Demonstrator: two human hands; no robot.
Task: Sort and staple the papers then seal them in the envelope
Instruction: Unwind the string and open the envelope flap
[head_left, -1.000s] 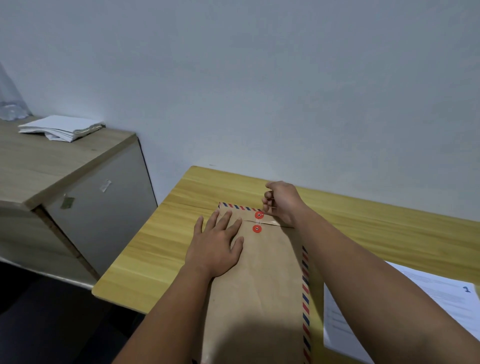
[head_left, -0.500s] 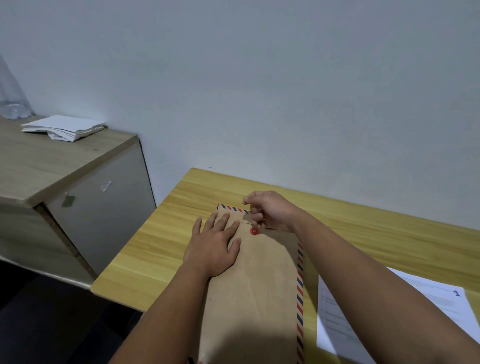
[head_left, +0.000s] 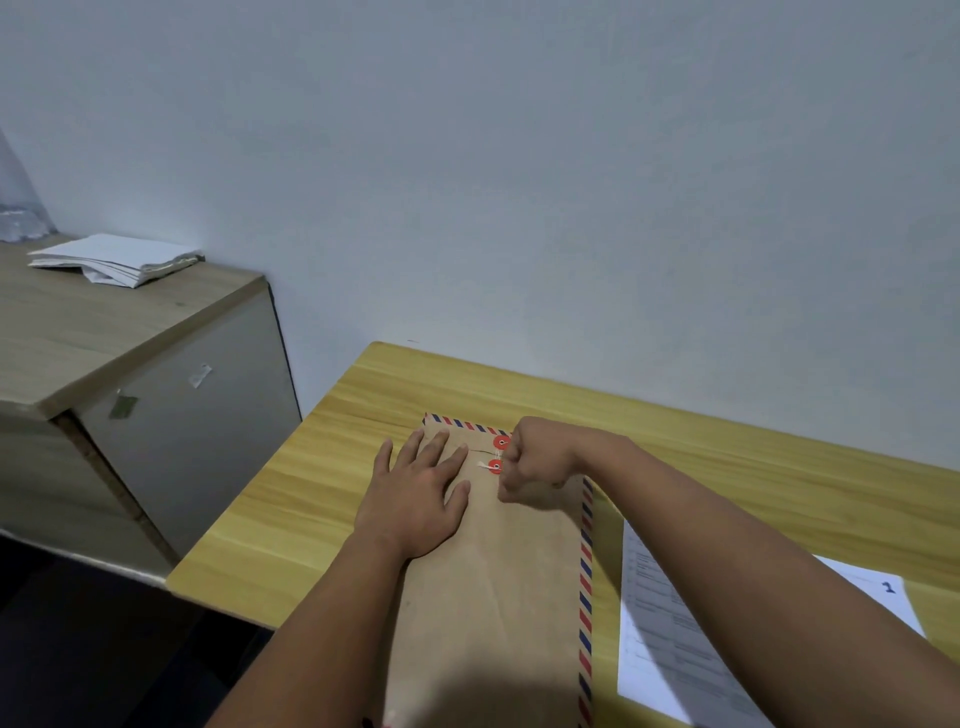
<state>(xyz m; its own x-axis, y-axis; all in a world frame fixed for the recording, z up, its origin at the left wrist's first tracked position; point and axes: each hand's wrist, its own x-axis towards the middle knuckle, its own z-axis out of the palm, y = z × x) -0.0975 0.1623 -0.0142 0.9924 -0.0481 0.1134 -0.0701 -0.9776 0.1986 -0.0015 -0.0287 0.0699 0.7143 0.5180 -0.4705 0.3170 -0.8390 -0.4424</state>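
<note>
A brown envelope (head_left: 498, 597) with a red-and-blue striped border lies lengthwise on the wooden table (head_left: 322, 467). Its flap is folded down, and two red closure discs (head_left: 500, 442) sit one above the other near the top, with a thin white string (head_left: 487, 466) at the lower disc. My left hand (head_left: 415, 493) lies flat with spread fingers on the envelope's upper left part. My right hand (head_left: 540, 465) is curled just right of the discs, and its fingertips pinch the string. A printed white sheet (head_left: 670, 639) marked "1" lies right of the envelope, partly under my right forearm.
A lower cabinet (head_left: 156, 415) stands left of the table, with a gap between them. A pile of white papers (head_left: 117, 260) rests on its top. A plain wall runs behind the table's far edge.
My right hand went from the top disc over the discs to a spot right of the lower one, and white string now shows there. My left hand stayed flat.
</note>
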